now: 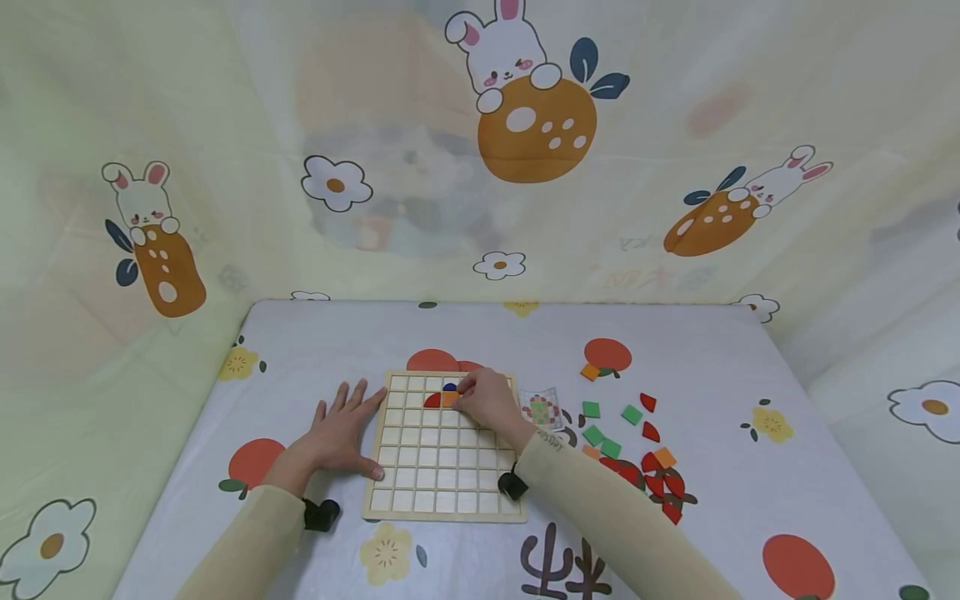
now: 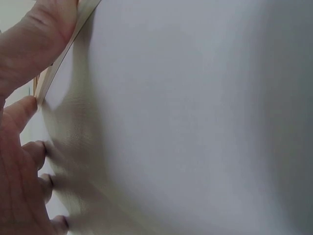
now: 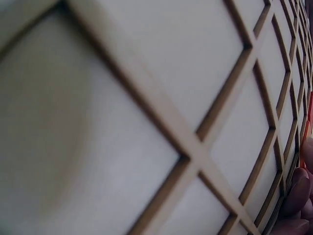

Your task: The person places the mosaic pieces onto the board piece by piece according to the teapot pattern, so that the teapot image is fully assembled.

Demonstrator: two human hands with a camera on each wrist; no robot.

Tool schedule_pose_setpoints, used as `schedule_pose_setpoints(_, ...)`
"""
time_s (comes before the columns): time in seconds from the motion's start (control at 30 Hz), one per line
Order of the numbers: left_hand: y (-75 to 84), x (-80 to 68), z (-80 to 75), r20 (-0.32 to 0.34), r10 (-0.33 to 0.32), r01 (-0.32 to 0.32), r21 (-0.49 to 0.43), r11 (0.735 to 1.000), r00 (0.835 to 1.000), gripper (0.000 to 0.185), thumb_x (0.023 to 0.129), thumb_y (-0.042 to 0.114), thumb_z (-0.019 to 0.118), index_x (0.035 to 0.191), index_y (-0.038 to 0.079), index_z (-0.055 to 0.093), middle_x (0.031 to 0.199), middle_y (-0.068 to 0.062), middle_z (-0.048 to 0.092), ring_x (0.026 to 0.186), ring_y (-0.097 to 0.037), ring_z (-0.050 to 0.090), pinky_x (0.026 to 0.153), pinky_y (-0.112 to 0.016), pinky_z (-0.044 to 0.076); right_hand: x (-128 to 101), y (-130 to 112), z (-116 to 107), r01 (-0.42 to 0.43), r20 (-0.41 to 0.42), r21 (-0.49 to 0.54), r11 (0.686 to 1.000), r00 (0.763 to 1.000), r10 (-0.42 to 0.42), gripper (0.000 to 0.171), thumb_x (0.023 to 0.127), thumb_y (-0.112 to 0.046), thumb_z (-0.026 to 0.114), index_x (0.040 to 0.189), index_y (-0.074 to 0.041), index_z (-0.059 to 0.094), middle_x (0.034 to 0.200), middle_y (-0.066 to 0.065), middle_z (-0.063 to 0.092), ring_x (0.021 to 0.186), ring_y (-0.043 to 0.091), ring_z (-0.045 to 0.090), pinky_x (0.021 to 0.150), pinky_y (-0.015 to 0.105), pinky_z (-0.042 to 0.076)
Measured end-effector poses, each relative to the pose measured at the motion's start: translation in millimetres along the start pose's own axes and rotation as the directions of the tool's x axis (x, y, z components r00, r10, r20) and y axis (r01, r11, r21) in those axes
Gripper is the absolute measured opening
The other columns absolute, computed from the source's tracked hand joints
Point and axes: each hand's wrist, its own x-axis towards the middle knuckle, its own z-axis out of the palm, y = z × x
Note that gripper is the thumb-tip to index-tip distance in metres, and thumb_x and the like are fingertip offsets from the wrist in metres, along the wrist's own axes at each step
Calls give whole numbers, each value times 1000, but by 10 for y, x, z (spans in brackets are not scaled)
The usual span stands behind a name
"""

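Observation:
A wooden grid board (image 1: pixel 442 454) lies in the middle of the table. In its top rows sit a red piece (image 1: pixel 432 401), a blue piece (image 1: pixel 450 387) and an orange piece (image 1: pixel 449 399). My right hand (image 1: pixel 467 393) reaches over the board's upper part with curled fingers and pinches the orange piece. My left hand (image 1: pixel 347 417) lies flat on the cloth with fingers spread, its thumb against the board's left edge. The left wrist view shows that thumb (image 2: pixel 44 29) on the board's edge (image 2: pixel 56 73). The right wrist view shows the grid (image 3: pixel 195 156) very close, with fingertips (image 3: pixel 299 193) at the lower right.
Loose green (image 1: pixel 592 409), red (image 1: pixel 651 432) and orange (image 1: pixel 663 457) pieces lie scattered right of the board. A small pattern card (image 1: pixel 542 409) lies beside the board's top right corner. A printed tablecloth (image 1: pixel 712 500) covers the table, and curtain walls close in on three sides.

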Motion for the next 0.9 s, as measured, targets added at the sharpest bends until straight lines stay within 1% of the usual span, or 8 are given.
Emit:
schedule_pose_setpoints(0.27, 0, 8, 5, -3, 4, -4, 6, 1000, 1000, 128, 49, 57, 87, 153, 19, 23, 158, -19, 8, 142, -46, -4, 106, -71, 0, -5, 3, -2, -1, -23, -11, 1000, 1000, 0, 16, 81, -13, 76, 95, -7, 71, 83, 2, 66, 75, 15, 61, 66, 29, 52)
schedule_pose_setpoints(0.57, 5, 3, 6, 0, -5, 5, 8, 1000, 1000, 128, 49, 58, 87, 153, 19, 23, 158, -18, 7, 142, -46, -5, 106, -71, -1, -23, 12, -68, 27, -20, 1, 1000, 999, -27, 17, 81, -15, 76, 96, -6, 71, 86, 4, 67, 78, 17, 63, 67, 30, 53)
schedule_pose_setpoints(0.73, -1, 19, 19, 7, -9, 9, 19, 1000, 1000, 129, 48, 59, 87, 153, 21, 22, 159, -17, 6, 142, -45, -5, 106, -71, 0, -87, 48, -247, 31, -35, 51, 998, 999, -29, 18, 83, -14, 75, 98, -4, 71, 85, 4, 67, 79, 16, 62, 68, 31, 53)
schedule_pose_setpoints(0.87, -6, 11, 21, 3, -4, 4, 15, 1000, 1000, 129, 48, 59, 87, 153, 20, 22, 159, -18, 6, 142, -46, -5, 105, -71, 0, -189, 91, -487, 16, -29, 106, 994, 999, -13, 23, 83, -15, 74, 103, -4, 70, 85, 2, 67, 78, 16, 61, 66, 29, 52)
schedule_pose_setpoints(0.9, -9, 9, 22, 2, -2, 2, 16, 1000, 1000, 129, 48, 59, 87, 153, 20, 22, 159, -18, 6, 142, -46, -5, 105, -71, 0, -219, 109, -556, 13, -21, 122, 992, 1000, -11, 24, 84, -15, 74, 105, -4, 70, 86, 3, 67, 78, 18, 62, 65, 30, 52)
